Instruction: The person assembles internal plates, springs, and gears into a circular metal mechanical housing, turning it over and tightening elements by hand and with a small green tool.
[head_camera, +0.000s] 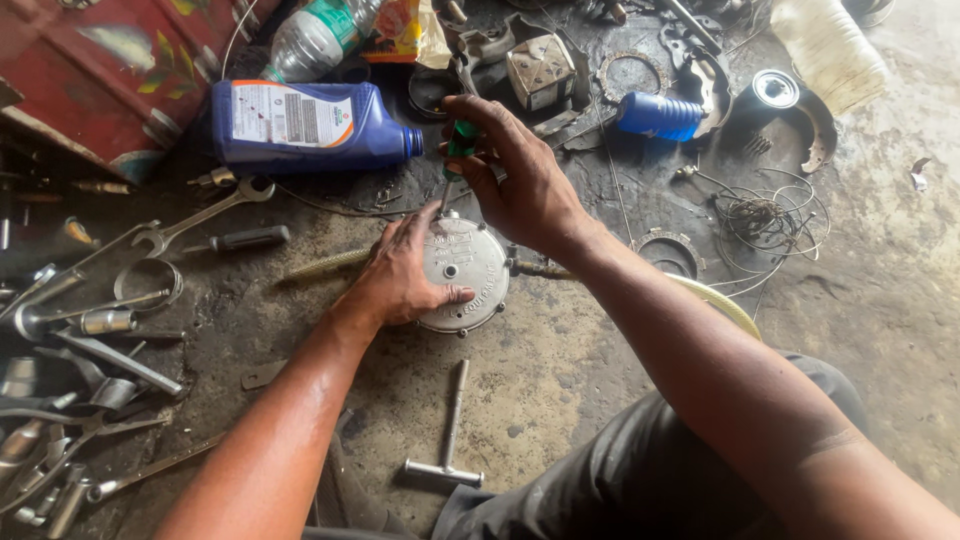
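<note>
From the head camera, your left hand (400, 280) presses flat on the round grey metal cover (465, 275) lying on the oily floor (560, 370), pinning it so it cannot turn. Your right hand (520, 180) clenches a green-handled screwdriver (458, 150) upright, tip on the cover's upper rim (at a screw, likely). A blue oil bottle (300, 125) lies just behind; a T-handle wrench (450, 430) lies nearer you.

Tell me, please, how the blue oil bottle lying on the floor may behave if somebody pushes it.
The blue bottle lies on its broad flat side, so it would probably slide, not roll. The dirty floor looks oily, so sliding may be easy. Its plastic looks stiff, hardly fragile.
</note>
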